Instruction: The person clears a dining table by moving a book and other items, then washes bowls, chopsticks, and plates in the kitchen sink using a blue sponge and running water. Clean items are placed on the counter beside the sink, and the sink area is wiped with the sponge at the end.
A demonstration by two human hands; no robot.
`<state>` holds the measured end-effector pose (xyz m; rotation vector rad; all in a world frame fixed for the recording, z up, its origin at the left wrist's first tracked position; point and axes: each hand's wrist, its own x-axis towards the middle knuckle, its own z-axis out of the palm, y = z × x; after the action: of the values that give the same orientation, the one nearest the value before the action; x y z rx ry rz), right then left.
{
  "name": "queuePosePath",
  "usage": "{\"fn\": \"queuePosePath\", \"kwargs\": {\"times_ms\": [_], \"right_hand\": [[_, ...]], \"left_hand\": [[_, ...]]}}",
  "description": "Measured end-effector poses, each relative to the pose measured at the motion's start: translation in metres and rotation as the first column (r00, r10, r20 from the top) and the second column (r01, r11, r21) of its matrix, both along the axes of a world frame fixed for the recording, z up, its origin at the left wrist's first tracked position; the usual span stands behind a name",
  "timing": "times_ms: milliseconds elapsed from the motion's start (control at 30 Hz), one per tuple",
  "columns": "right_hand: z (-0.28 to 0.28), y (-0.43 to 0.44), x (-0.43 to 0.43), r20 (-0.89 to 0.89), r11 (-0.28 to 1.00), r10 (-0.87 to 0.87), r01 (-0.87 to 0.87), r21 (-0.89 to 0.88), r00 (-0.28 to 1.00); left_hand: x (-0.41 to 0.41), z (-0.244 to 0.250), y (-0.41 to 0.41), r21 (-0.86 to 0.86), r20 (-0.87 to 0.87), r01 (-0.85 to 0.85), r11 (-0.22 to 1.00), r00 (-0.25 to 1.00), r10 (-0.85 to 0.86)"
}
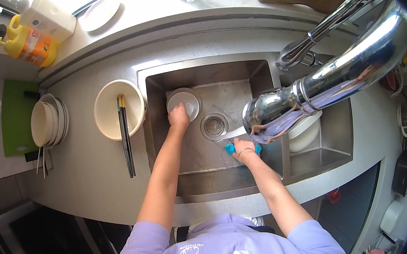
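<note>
At the left back of the steel sink basin [212, 161], a pale, translucent-looking round bowl [193, 103] rests on the basin floor. My left hand [178, 115] grips its near-left rim, with some fingers hidden inside the bowl. Further right, my right hand [243, 148] is closed around a blue cloth [230, 148], whose ends stick out on both sides. Between that hand and the drain strainer [214, 126] runs a whitish strip [234, 133] from below the faucet head [265, 117]. Whether it is water or a utensil, I cannot tell.
The large chrome faucet overhangs the basin's right side. White bowls [303, 137] sit in the right-hand compartment. Left of the sink, black chopsticks [126, 138] lie across a cream bowl [106, 110]. Stacked bowls [45, 123] stand by a green cutting board [14, 115]. Pump bottles [33, 46] line the sill.
</note>
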<state>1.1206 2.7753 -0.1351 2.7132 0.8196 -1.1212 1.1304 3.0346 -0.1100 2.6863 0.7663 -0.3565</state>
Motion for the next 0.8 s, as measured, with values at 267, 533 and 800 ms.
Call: {"fn": "queuePosePath", "kwargs": {"times_ms": [267, 533, 800], "right_hand": [[0.047, 0.037, 0.007, -0.203, 0.828, -0.248, 0.317, 0.463, 0.947], [0.015, 0.065, 0.002, -0.715, 0.536, -0.37, 0.765, 0.358, 0.594], [0.059, 0.032, 0.003, -0.811, 0.367, -0.296, 0.844, 0.391, 0.504]], "left_hand": [[-0.038, 0.011, -0.023, -0.13, 0.36, -0.019, 0.991, 0.931, 0.065], [-0.097, 0.023, -0.067, -0.877, -0.464, -0.478, -0.044, 0.821, 0.334], [-0.112, 0.034, -0.087, -0.927, -0.35, -0.375, -0.028, 0.832, 0.43]]}}
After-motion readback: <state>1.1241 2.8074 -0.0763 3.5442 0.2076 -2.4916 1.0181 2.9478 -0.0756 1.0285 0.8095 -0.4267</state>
